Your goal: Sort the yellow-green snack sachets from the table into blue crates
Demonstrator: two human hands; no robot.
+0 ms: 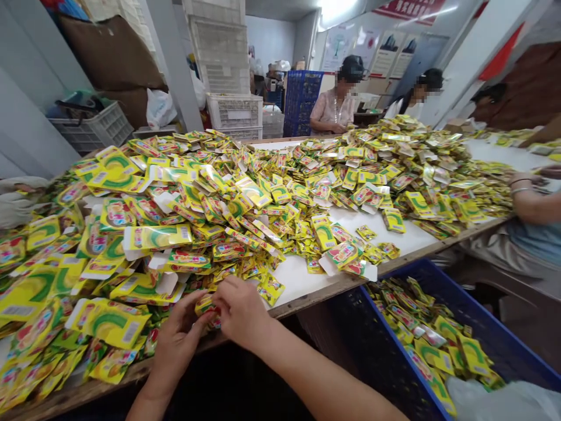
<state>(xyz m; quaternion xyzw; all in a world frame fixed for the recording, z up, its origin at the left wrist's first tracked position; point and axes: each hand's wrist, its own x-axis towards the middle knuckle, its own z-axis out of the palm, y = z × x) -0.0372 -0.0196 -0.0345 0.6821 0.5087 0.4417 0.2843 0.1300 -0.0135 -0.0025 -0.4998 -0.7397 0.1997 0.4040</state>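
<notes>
My left hand [180,334] is closed around a small yellow package [205,304] with red print, just over the table's front edge. The fingers of my right hand [241,310] pinch the right end of this same package. Most of it is hidden by the fingers, so I cannot tell whether it is a carton or a sachet. Right behind my hands rises a heap of flat yellow-and-green cartons [158,237], several with white end flaps standing open. Small yellow sachets [272,287] lie mixed in at the heap's right edge.
A blue crate [421,374] of filled packages stands below the table edge at right. The white tabletop [302,278] shows between heaps. Co-workers [335,108] sit across the table, and another person's arm [530,196] is at right. A gloved hand [20,202] appears at far left.
</notes>
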